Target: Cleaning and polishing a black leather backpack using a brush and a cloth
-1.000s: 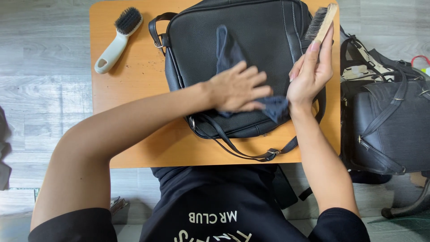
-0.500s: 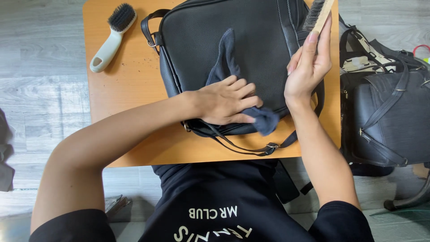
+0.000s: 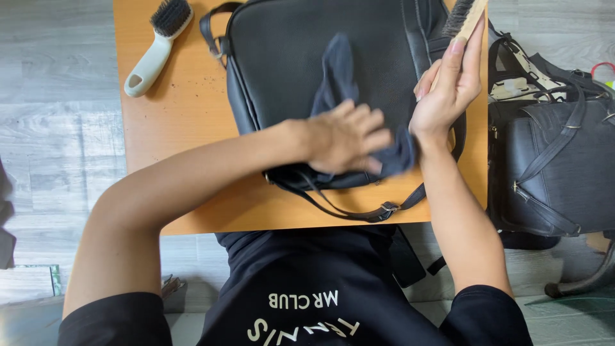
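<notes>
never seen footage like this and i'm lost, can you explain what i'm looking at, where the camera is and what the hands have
There is no machine here. A person wears one camera on the head, so you look straight down at their own two arms and dark shirt.

In front of them stands a small orange table. On it lies a black bag, with its strap trailing toward the person. The left hand presses a dark blue cloth onto the bag; the hand looks blurred. The right hand holds a wooden brush up over the bag's right side, bristles facing the bag.

A second brush with a white handle lies untouched at the table's far left. On the grey floor to the right sits another dark bag with straps.
</notes>
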